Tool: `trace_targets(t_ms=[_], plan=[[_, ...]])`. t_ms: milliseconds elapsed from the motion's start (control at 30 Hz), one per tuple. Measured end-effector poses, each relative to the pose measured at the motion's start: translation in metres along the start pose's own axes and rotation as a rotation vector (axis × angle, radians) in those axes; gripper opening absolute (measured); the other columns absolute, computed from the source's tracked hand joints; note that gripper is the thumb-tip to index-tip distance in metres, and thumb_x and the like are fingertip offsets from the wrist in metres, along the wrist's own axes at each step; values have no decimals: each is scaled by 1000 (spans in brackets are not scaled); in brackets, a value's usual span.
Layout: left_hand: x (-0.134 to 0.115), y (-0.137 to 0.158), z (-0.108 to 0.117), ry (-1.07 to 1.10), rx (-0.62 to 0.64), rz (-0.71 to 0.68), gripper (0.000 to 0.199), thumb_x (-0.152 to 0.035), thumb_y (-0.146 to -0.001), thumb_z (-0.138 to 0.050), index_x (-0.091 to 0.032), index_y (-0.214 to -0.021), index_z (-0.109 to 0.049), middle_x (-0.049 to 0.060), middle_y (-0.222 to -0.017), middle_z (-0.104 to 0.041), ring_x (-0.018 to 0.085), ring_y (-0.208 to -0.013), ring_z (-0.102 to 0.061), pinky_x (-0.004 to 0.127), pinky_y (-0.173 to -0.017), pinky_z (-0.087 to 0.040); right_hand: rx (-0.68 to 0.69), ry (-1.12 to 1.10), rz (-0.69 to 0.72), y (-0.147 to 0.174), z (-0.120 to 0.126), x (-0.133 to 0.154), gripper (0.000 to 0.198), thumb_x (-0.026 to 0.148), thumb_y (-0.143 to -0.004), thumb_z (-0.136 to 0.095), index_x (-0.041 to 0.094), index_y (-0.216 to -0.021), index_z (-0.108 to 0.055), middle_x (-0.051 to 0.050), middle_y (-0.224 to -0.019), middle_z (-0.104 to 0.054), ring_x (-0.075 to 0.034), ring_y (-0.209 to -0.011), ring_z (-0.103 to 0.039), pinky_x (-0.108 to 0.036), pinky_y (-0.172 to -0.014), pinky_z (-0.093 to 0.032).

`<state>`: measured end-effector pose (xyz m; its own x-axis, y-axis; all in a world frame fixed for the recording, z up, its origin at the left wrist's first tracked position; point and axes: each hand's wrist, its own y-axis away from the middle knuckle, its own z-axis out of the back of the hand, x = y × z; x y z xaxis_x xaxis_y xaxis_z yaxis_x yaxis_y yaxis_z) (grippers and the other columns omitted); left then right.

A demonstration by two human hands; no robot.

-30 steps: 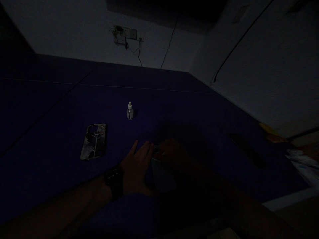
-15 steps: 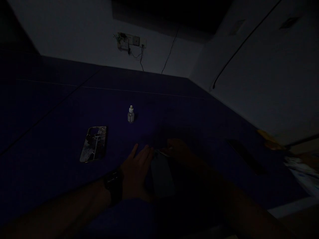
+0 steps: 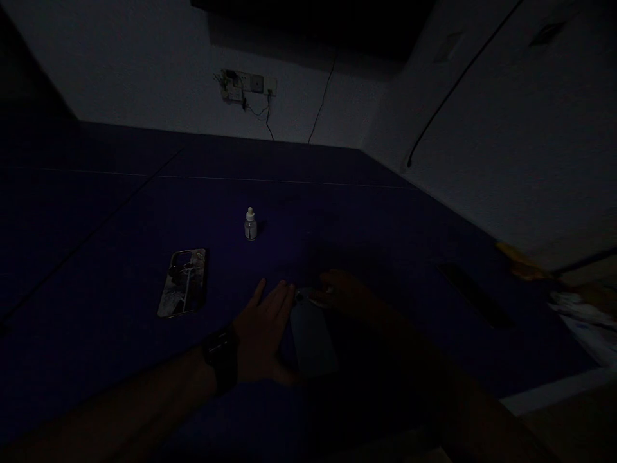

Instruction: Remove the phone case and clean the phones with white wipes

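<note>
A phone (image 3: 314, 341) lies back up on the dark blue surface, its camera end pointing away from me. My left hand (image 3: 264, 335), with a black watch (image 3: 222, 355) on the wrist, rests along the phone's left edge, fingers stretched out and thumb by the near corner. At the camera end, my right hand (image 3: 341, 290) has its fingers bent and pressed together. A small pale thing (image 3: 317, 303) shows under its fingertips, too dark to name. Further left lies a patterned phone case (image 3: 184, 283) with a camera cutout.
A small dropper bottle (image 3: 250, 226) stands upright beyond my left hand. On the right lies a long dark flat object (image 3: 475, 294), near a yellow cloth-like item (image 3: 523, 262). Sockets (image 3: 248, 83) with cables are on the far wall. The room is very dim.
The view has shifted slightly. My left hand stays beside the phone, and my right hand remains at the camera end with only a slight shift.
</note>
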<state>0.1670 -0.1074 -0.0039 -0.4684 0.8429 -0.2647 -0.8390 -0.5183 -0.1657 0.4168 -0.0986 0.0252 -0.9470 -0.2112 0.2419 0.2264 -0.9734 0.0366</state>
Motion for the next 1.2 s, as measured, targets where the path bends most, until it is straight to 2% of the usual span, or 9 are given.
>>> trace_targets(t_ms=[100, 200, 333, 467, 633, 800, 933, 1067, 1200], plan=[[0, 0, 4, -15, 44, -3, 133, -87, -68, -52, 0, -156, -2, 34, -157, -26, 45, -147, -27, 67, -118, -7, -9, -87, -12, 0, 1, -8, 28, 46, -89, -67, 19, -82, -66, -4, -83, -67, -17, -74, -60, -26, -63, -36], [1, 0, 5, -30, 69, 5, 136, -90, -68, -51, -1, -156, 0, 35, -158, -23, 45, -148, -23, 69, -117, -9, -164, -112, -184, 3, 5, -29, 32, 45, -97, -53, 18, -88, -66, -5, -88, -69, -17, -76, -61, -27, -64, -38], [6, -1, 3, -26, 77, 9, 134, -92, -70, -47, -2, -156, 2, 35, -158, -24, 45, -148, -25, 69, -117, -12, -327, 81, -347, 10, 9, -50, 38, 44, -101, -43, 16, -97, -68, -13, -94, -69, -26, -86, -60, -37, -74, -38], [5, -2, 5, -7, -19, 68, 116, -86, -82, -41, -6, -157, -4, 31, -157, -29, 39, -148, -29, 62, -118, -23, -577, 318, -372, 20, 10, -35, 37, 44, -99, -47, 15, -108, -68, -20, -112, -64, -36, -102, -54, -46, -82, -36], [4, -5, 29, -79, -95, 301, 95, -70, -86, -54, -11, -154, -24, 21, -154, -40, 29, -144, -38, 42, -116, -36, -515, 177, -138, 37, -7, 7, 26, 34, -96, -50, 15, -103, -66, -17, -105, -65, -32, -99, -59, -44, -86, -41], [33, 6, 65, -162, -227, 780, 86, -56, -87, -57, -1, -149, -31, 32, -154, -33, 47, -149, -19, 61, -117, -20, -512, -58, -112, 61, -30, 22, 27, 36, -96, -44, 19, -101, -64, -16, -106, -66, -31, -101, -62, -45, -90, -47], [53, 27, 76, -119, -239, 1082, 82, -46, -84, -64, 4, -143, -36, 41, -144, -40, 55, -137, -36, 65, -104, -34, -472, -211, -203, 69, -41, 14, 30, 39, -92, -43, 20, -99, -64, -16, -105, -67, -32, -100, -63, -47, -89, -49], [52, 41, 79, -5, -263, 1182, 69, -33, -81, -67, -2, -138, -45, 36, -135, -52, 50, -128, -49, 60, -100, -40, -442, -324, -243, 64, -44, 5, 31, 40, -88, -41, 19, -93, -64, -17, -102, -68, -32, -96, -64, -49, -89, -48], [28, 51, 84, 164, -369, 1141, 81, -35, -72, -74, -7, -142, -44, 31, -133, -56, 49, -128, -49, 60, -100, -39, -516, -450, -288, 67, -37, 15, 31, 43, -82, -45, 19, -88, -65, -15, -97, -69, -31, -94, -64, -47, -88, -49]])
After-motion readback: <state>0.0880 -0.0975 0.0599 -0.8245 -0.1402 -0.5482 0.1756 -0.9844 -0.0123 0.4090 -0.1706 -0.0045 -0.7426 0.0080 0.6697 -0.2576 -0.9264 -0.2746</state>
